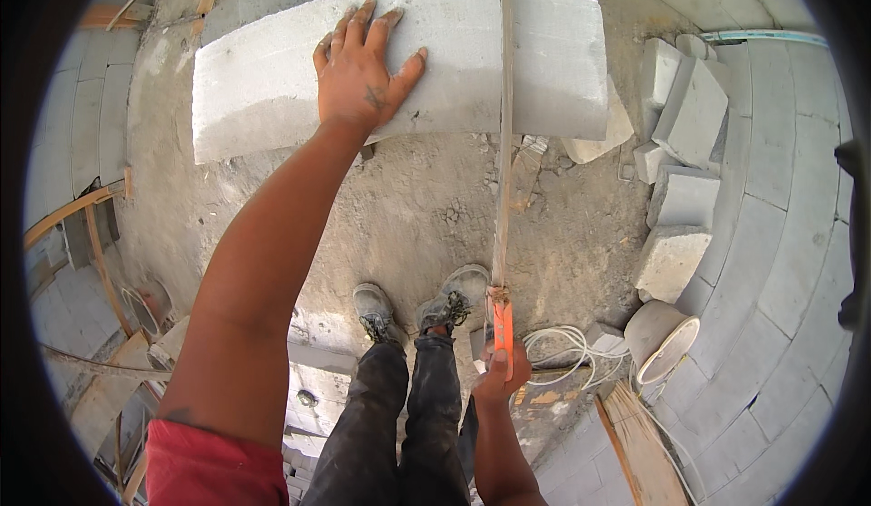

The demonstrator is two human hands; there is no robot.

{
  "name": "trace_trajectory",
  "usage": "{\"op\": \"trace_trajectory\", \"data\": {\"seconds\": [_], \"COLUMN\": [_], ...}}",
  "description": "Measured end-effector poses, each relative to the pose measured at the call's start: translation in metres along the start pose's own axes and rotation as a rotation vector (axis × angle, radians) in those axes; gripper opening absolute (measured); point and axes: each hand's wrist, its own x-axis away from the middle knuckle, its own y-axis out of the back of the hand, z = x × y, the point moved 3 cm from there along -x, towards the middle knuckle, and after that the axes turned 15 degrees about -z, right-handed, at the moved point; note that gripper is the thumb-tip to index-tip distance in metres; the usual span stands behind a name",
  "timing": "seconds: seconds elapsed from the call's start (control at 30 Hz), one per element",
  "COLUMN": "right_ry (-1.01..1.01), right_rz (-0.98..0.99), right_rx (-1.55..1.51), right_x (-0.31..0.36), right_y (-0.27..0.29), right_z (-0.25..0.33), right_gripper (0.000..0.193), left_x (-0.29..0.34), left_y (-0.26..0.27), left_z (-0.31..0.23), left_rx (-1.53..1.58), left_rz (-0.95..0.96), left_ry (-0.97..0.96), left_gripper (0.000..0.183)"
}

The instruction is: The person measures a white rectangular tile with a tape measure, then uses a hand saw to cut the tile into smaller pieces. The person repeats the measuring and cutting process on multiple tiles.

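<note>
A long white concrete block (263, 88) lies across the view at the far side, raised on something mostly hidden beneath it. My left hand (358, 75) presses flat on its top, fingers spread. In my right hand (502, 374) is the orange handle of a handsaw (504, 206), fingers wrapped round it. The saw's long narrow blade points away from me and crosses the block right of its middle. A cut in the block under the blade cannot be made out.
Several broken block pieces (689, 116) are heaped along the block wall (771, 170) at right. A bucket (660, 338) and coiled white cable (581, 352) sit near my right side. Wooden boards (640, 451) lie lower right; a timber frame (100, 252) stands at left. My shoes (454, 297) are on the dusty floor.
</note>
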Motion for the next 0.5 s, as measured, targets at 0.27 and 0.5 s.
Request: {"op": "trace_trajectory", "data": {"seconds": [0.27, 0.5], "right_ry": [-0.067, 0.047], "right_rz": [-0.031, 0.002], "right_rx": [-0.248, -0.181], "right_x": [0.012, -0.001], "right_y": [0.001, -0.01], "right_z": [-0.012, 0.006], "right_gripper": [0.051, 0.041], "left_x": [-0.057, -0.073], "left_y": [-0.018, -0.049], "left_z": [-0.034, -0.06], "left_rx": [0.211, 0.097], "left_rz": [-0.011, 0.11], "left_ry": [-0.036, 0.228], "left_gripper": [0.057, 0.059]}}
